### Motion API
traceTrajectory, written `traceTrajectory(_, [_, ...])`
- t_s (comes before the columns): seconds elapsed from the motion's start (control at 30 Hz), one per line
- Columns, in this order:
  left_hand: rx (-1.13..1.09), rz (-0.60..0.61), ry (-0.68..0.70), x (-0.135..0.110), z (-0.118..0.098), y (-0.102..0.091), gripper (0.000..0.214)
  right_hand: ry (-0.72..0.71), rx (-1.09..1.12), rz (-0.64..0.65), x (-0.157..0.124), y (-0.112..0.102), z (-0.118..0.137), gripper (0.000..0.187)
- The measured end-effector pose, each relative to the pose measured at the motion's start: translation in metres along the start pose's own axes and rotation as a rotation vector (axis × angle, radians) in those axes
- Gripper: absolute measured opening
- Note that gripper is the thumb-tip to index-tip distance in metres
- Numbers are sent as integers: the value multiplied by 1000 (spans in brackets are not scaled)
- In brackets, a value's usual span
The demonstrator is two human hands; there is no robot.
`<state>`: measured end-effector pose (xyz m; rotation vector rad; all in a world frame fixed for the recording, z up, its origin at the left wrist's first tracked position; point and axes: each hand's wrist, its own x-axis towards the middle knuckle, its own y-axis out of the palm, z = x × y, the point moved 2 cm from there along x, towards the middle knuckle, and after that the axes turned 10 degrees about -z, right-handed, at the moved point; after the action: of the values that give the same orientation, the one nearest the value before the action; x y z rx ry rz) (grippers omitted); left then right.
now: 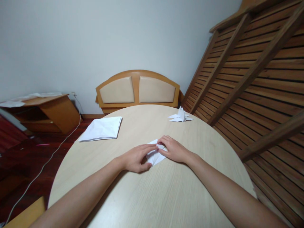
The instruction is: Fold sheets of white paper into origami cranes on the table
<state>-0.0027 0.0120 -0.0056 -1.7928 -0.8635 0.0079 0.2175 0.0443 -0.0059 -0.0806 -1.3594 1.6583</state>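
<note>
A small folded sheet of white paper (pixel 154 157) lies near the middle of the round table, with crease lines on its face. My left hand (pixel 139 157) rests on it from the left, fingers reaching across the top and thumb at the near corner, holding it down. From the right, my right hand (pixel 175 148) grips the upper right part of the paper between curled fingers and thumb. The fingertips of both hands almost meet and cover part of the folds. Farther back on the right stand white folded paper cranes (pixel 181 115), set close together.
A stack of white paper (pixel 102 128) lies on the left of the pale wooden table (pixel 147 196). Behind it is a padded headboard (pixel 135 88). Wooden slats (pixel 237 95) lean along the right. A low desk (pixel 49 110) and a white cable (pixel 47 164) are at left.
</note>
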Motion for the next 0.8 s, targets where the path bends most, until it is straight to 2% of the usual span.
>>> traceTrajectory(0.33, [91, 18, 29, 2, 4, 0, 59, 43, 14, -47, 5, 8, -8, 13])
traceTrajectory(0.43, [110, 16, 17, 4, 5, 1, 54, 37, 12, -53, 5, 8, -10, 18])
traceTrajectory(0.53, [116, 9, 2, 5, 5, 1, 54, 16, 0, -21, 1, 6, -7, 34])
traceTrajectory(0.7, [114, 2, 12, 7, 4, 1, 53, 5, -4, 52, -5, 7, 6, 78])
traceTrajectory(0.8, [106, -10, 18, 7, 5, 1, 54, 10, 6, 76, -5, 9, 13, 93])
